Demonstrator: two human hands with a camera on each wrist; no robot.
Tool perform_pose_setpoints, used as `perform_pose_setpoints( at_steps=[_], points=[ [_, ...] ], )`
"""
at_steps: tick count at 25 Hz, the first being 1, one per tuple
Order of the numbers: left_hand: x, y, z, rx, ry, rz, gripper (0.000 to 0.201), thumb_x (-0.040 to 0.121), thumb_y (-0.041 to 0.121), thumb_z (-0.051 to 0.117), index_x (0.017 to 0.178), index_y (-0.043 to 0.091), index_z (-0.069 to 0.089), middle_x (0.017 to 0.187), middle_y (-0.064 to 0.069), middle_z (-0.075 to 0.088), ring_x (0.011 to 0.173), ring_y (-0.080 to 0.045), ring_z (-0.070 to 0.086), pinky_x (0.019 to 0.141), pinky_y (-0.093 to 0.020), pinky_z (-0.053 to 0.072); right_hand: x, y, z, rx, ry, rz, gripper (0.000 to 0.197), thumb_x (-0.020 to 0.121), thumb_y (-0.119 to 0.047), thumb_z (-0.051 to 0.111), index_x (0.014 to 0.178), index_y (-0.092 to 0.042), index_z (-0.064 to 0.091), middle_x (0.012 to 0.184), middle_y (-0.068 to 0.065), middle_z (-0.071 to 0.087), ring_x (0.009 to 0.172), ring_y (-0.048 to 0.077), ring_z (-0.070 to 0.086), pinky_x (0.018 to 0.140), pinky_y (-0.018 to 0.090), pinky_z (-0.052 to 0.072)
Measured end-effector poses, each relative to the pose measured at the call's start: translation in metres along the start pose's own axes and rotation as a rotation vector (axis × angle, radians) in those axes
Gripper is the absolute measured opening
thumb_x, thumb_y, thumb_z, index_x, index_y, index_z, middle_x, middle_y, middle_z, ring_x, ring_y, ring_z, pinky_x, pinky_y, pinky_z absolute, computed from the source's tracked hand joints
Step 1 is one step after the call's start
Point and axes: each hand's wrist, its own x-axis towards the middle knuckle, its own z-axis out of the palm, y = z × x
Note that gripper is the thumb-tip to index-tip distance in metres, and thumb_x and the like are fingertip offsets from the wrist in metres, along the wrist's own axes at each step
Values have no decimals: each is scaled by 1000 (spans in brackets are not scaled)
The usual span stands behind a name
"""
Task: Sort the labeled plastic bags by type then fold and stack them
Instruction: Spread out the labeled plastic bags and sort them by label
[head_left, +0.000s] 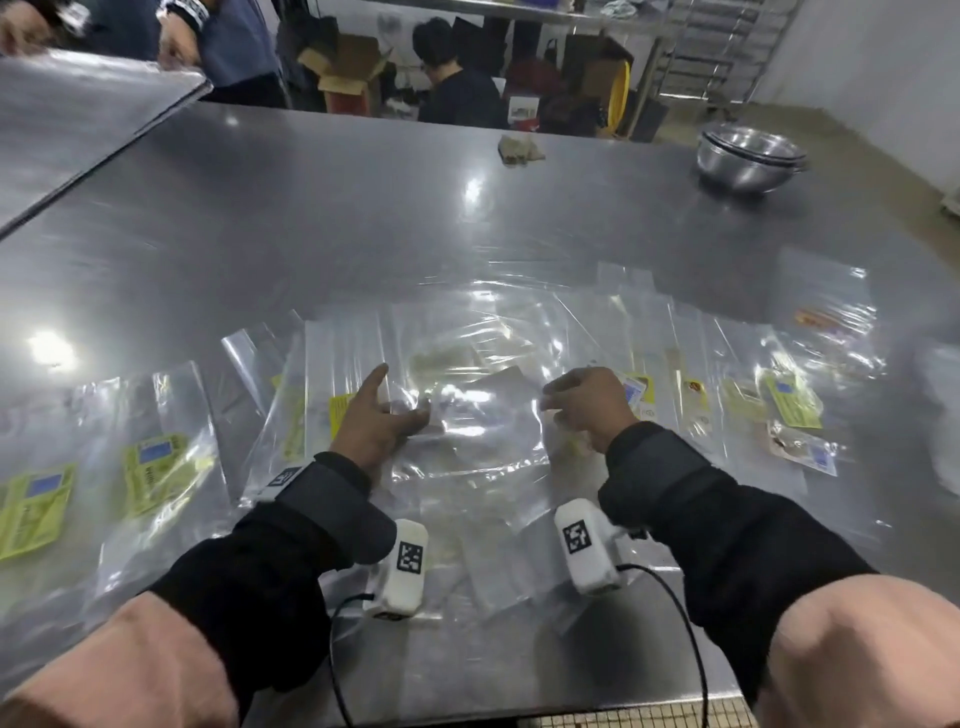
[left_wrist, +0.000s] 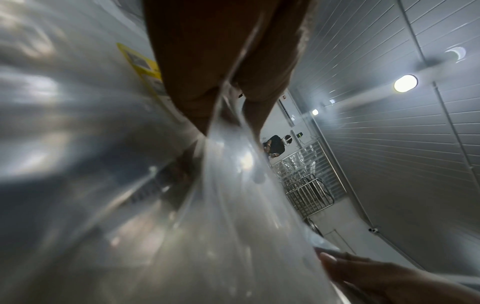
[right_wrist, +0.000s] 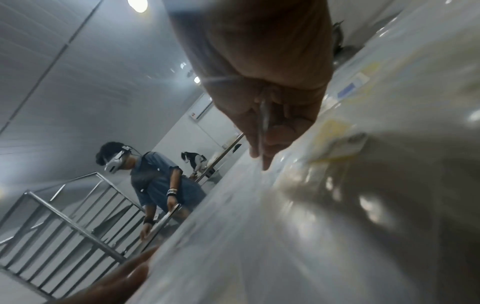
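Several clear plastic bags lie spread over the steel table (head_left: 363, 208). Between my hands is one clear bag (head_left: 478, 426), lifted a little above the pile. My left hand (head_left: 382, 415) pinches its left edge, index finger pointing forward; the left wrist view shows the film (left_wrist: 233, 164) running out between thumb and fingers. My right hand (head_left: 582, 400) pinches the right edge, and the right wrist view shows the thin edge (right_wrist: 263, 123) caught between fingers. Bags with yellow-green labels (head_left: 156, 467) lie at the left, more labelled bags (head_left: 789, 400) at the right.
Stacked steel bowls (head_left: 748, 156) stand at the far right of the table, a crumpled rag (head_left: 519, 148) at its far edge. A person holds a metal tray (head_left: 78, 119) over the far left corner. Another person sits behind the table among boxes.
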Motion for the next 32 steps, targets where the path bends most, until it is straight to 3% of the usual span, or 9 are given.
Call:
perform_pose_setpoints(
  at_steps=[3, 7, 12, 16, 18, 20, 25, 29, 32],
  points=[
    [-1, -3, 2, -46, 10, 21, 75, 84, -13, 58, 142, 27, 33, 58, 2, 49, 61, -12, 49, 70, -27, 47, 11, -7, -25, 133, 160, -99, 25, 85, 9, 54, 73, -11, 65, 80, 13, 62, 61, 22, 58, 55, 27, 48],
    [-5, -1, 6, 45, -8, 13, 61, 84, -21, 42, 136, 10, 45, 54, 3, 42, 40, -2, 37, 46, -13, 35, -1, -49, -38, -81, 371, -518, 41, 89, 7, 43, 120, -9, 64, 100, 7, 65, 92, 18, 59, 80, 19, 43],
    [-7, 5, 16, 10, -61, -3, 39, 88, -9, 46, 125, 1, 55, 91, -10, 58, 59, -6, 51, 54, -13, 43, -41, -50, 29, -653, -241, -554, 42, 95, -4, 43, 135, -16, 51, 125, 10, 61, 95, 18, 61, 68, 12, 34],
    [-10, 8, 19, -155, -84, -153, 37, 97, 39, 45, 104, 7, 61, 99, -12, 63, 75, -22, 63, 65, -29, 53, -43, -27, 59, -509, -451, -449, 28, 99, -22, 46, 120, -7, 57, 104, 13, 59, 99, 25, 55, 81, 32, 40],
    [-13, 5, 16, -167, -112, -156, 28, 96, 32, 49, 103, 7, 61, 85, -6, 67, 70, -17, 65, 61, -24, 54, -37, -24, 57, -364, -480, -294, 34, 99, -13, 43, 130, -1, 49, 119, 22, 57, 104, 36, 58, 77, 43, 49],
    [-17, 2, 16, -57, -125, -94, 18, 88, 4, 61, 105, 4, 59, 72, -1, 65, 58, -7, 62, 56, -17, 50, -28, -23, 52, -360, -502, -255, 39, 95, -5, 46, 134, -5, 48, 124, 17, 57, 99, 29, 60, 70, 31, 50],
    [-12, 0, 13, 21, -84, -67, 95, 77, -20, 54, 149, 28, 14, 68, -6, 39, 61, -15, 40, 57, -25, 37, -7, -9, 34, -846, -446, -513, 44, 89, -27, 60, 131, -18, 52, 116, 4, 56, 110, 24, 50, 95, 35, 41],
    [-7, -4, 8, 35, -125, -19, 88, 71, -15, 58, 141, 32, 35, 67, -3, 37, 58, -13, 36, 56, -23, 34, -1, -1, 23, -696, -383, -414, 53, 89, -31, 62, 136, -15, 47, 137, 6, 48, 124, 24, 44, 97, 27, 33],
    [-2, -7, 7, 12, -91, -22, 79, 66, -8, 60, 131, 34, 43, 58, 5, 45, 49, -9, 40, 49, -19, 37, 18, 5, -12, -599, 59, -306, 55, 81, -29, 71, 128, -10, 51, 132, 11, 51, 123, 30, 44, 100, 35, 35]
  ],
)
